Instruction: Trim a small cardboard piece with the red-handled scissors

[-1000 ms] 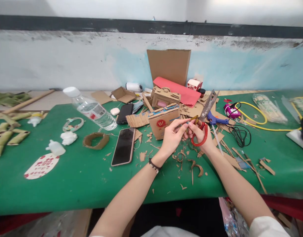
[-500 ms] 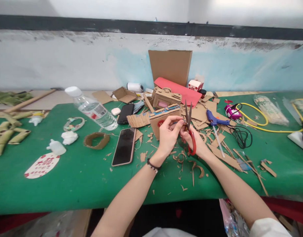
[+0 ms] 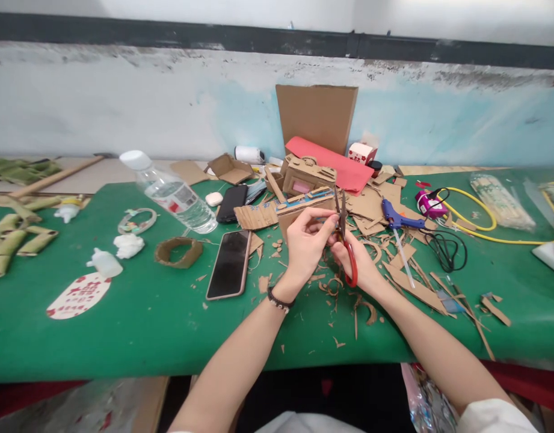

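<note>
While the right hand (image 3: pixel 358 263) keeps its fingers closed around the red-handled scissors (image 3: pixel 342 218), whose blades point toward twelve o'clock, the left hand (image 3: pixel 306 242) brings its thumb and forefinger together just beside these blades, and I cannot tell what small thing they pinch. From the hands, a cardboard camera (image 3: pixel 316 172) stands at eleven o'clock, a phone (image 3: pixel 229 264) lies near nine, and a blue glue gun (image 3: pixel 403 222) rests between two and three, all upon the green table (image 3: pixel 145 337).
</note>
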Demonstrator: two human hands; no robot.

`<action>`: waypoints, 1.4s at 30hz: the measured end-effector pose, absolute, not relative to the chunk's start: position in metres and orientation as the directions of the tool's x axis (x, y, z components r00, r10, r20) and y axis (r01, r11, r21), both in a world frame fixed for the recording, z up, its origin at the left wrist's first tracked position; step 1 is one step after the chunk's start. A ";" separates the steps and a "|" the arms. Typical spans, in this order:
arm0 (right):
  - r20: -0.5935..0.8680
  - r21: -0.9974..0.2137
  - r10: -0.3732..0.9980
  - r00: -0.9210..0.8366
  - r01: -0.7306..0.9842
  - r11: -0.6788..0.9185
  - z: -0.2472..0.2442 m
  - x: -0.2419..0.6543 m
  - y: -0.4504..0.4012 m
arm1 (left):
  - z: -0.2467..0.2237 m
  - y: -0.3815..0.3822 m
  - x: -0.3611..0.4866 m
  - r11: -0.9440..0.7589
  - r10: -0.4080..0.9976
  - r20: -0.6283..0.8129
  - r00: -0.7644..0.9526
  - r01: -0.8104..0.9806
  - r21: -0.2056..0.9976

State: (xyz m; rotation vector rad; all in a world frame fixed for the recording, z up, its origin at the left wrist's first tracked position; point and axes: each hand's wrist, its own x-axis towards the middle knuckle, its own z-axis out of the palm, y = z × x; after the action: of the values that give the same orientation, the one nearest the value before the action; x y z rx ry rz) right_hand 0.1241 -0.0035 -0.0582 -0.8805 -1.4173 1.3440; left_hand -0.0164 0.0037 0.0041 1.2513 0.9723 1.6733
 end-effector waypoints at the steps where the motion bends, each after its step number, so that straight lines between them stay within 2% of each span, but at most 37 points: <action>1: 0.182 -0.983 0.943 -0.278 -0.066 0.170 -0.059 0.125 -0.003 | 0.004 0.004 -0.016 -0.379 0.919 0.352 -0.177 -0.152 0.913; 3: 0.220 -0.973 0.936 -0.274 0.002 0.230 -0.059 0.126 -0.003 | 0.003 0.003 -0.017 -0.385 0.916 0.359 -0.177 -0.143 0.912; 12: 0.255 -0.942 0.921 -0.294 0.139 0.305 -0.053 0.128 -0.005 | 0.001 0.005 -0.020 -0.380 0.917 0.351 -0.192 -0.144 0.914; 18: 0.199 -0.929 0.937 -0.287 0.250 0.274 -0.049 0.127 -0.006 | 0.000 0.007 -0.020 -0.378 0.917 0.348 -0.193 -0.151 0.913; 25: 0.232 -0.861 0.949 -0.212 0.410 0.302 -0.049 0.127 -0.007 | 0.001 0.005 -0.020 -0.384 0.909 0.359 -0.212 -0.088 0.919; 33: 0.252 -0.840 0.927 -0.276 0.414 0.352 -0.049 0.129 -0.007 | 0.001 0.004 -0.020 -0.361 0.919 0.328 -0.217 -0.132 0.923; 42: 0.241 -0.831 0.941 -0.239 0.450 0.327 -0.052 0.128 -0.006 | 0.001 0.004 -0.020 -0.353 0.921 0.325 -0.214 -0.110 0.929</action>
State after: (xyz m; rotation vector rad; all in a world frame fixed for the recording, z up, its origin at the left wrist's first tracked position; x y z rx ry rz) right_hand 0.1278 -0.0057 -0.0520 -1.2338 -1.8332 0.8166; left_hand -0.0205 0.0045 0.0013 1.2465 1.0506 1.6779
